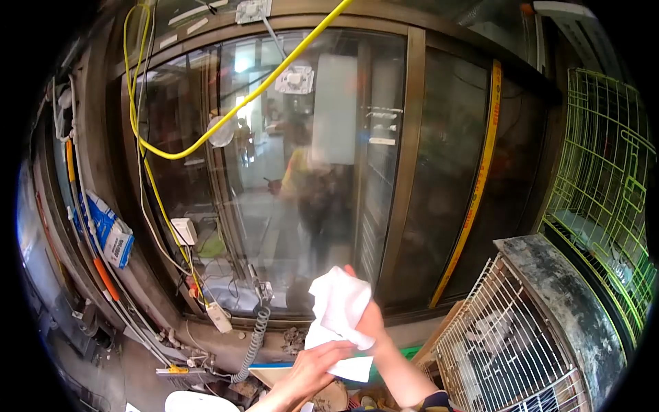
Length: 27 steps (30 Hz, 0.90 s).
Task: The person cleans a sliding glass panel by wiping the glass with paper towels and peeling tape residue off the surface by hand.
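Observation:
A crumpled white cloth (338, 302) is held up in front of the lower part of a glass window (274, 206). My right hand (371, 324) is closed around the cloth's right side, partly hidden behind it. Lower down, my left hand (317, 365) grips the cloth's bottom edge with its fingers pressed together. A white corner (353, 369) hangs out below between the two hands.
A yellow cable (240, 106) loops across the window. At the right stand a wire cage (522, 343) and a green wire cage (604, 151). A coiled grey cord (252, 343), a power strip (219, 317) and long poles (103, 275) are at the left.

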Available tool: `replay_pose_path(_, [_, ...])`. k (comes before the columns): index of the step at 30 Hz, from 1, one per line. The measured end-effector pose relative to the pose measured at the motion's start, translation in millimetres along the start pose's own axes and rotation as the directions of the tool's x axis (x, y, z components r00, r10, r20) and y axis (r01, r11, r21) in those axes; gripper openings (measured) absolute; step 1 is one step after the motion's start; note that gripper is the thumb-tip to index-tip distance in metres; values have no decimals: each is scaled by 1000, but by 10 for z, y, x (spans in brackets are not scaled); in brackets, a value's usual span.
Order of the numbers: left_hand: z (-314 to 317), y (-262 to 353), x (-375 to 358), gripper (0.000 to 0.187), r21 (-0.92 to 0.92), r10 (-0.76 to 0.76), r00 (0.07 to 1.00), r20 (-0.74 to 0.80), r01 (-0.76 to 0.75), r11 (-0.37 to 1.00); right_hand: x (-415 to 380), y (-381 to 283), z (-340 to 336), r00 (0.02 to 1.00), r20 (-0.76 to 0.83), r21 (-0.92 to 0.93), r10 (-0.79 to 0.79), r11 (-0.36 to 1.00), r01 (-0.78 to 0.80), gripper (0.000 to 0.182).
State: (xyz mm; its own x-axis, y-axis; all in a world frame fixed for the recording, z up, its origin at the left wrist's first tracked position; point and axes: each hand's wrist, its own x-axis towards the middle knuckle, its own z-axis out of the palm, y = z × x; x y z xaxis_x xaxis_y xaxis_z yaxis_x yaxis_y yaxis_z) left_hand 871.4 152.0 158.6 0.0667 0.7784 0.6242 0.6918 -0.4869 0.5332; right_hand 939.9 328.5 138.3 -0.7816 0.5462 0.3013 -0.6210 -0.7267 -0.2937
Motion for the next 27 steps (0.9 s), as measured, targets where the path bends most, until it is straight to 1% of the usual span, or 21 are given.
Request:
replay_pose_path(2, [-69,40,42,26,-32,-52,998,-48,50,998,16,-131,180,996,21,30,-82,996,81,45])
replay_pose_path(3, [-113,19,34,27,-59,-91,993,-78,86,995,21,-241,318,983,-95,-19,-160,987,159,44])
replay_pose_path(4, [-162,-10,32,28,-87,-126,986,-106,117,989,66,-370,319,968,-70,-126,-241,965,231,44])
replay_pose_path(5, [-217,-43,25,29,-113,-178,977,-118,165,980,65,-509,382,954,-74,-141,-291,950,278,44])
replay_pose_path(6, [-262,-114,25,28,-107,-170,976,-138,156,982,71,-663,509,937,-79,-157,-339,933,325,45])
replay_pose_path(8, [-369,-275,62,33,-24,-113,988,-108,111,994,151,-1028,599,908,76,-214,-412,883,419,46])
replay_pose_path(9, [-439,-231,154,31,28,-100,988,-117,104,994,217,-1169,760,855,87,-208,-511,830,517,47])
replay_pose_path(10, [-488,-235,230,30,37,-72,990,-118,77,996,357,-1384,743,809,176,-236,-561,774,588,48])
replay_pose_path(11, [-557,-230,319,29,68,-50,991,-124,59,996,472,-1553,880,747,263,-268,-610,698,664,49])
replay_pose_path(12, [-585,-228,477,29,108,-26,991,-132,40,993,616,-1753,1065,681,379,-346,-626,587,732,50])
replay_pose_path(14, [-605,-194,688,30,144,16,988,-152,6,990,900,-2150,1433,512,590,-410,-624,314,856,53])
replay_pose_path(15, [-611,-212,782,30,164,38,986,-161,-11,986,1095,-2329,1488,495,628,-400,-600,296,867,54])
replay_pose_path(16, [-605,-230,876,31,184,56,984,-171,-24,983,1257,-2420,1664,420,687,-419,-593,148,896,56])
replay_pose_path(17, [-597,-245,971,33,222,76,981,-179,-35,975,1437,-2525,1808,349,753,-445,-558,-42,895,56])
replay_pose_path(19, [-572,-246,1158,33,248,88,976,-198,-37,968,1830,-2744,2084,226,871,-415,-435,-410,812,58])
replay_pose_path(20, [-554,-246,1245,33,262,94,973,-210,-37,964,2042,-2854,2225,177,919,-362,-352,-574,734,59])
replay_pose_path(21, [-531,-261,1314,32,273,93,970,-224,-29,962,2260,-2953,2355,133,949,-302,-286,-703,644,54])
replay_pose_path(22, [-504,-271,1371,32,296,71,968,-239,3,955,2485,-3064,2519,51,984,-171,-172,-811,560,49])
replay_pose_path(24, [-449,-306,1463,32,340,31,961,-273,66,938,2801,-3164,2767,16,999,-41,-38,-952,304,46])
replay_pose_path(25, [-412,-360,1497,31,341,21,955,-297,85,936,2927,-3228,2847,65,997,26,37,-985,168,49])
replay_pose_path(27, [-329,-380,1603,30,351,45,939,-342,83,933,3065,-3284,2824,163,982,85,91,-995,46,50])
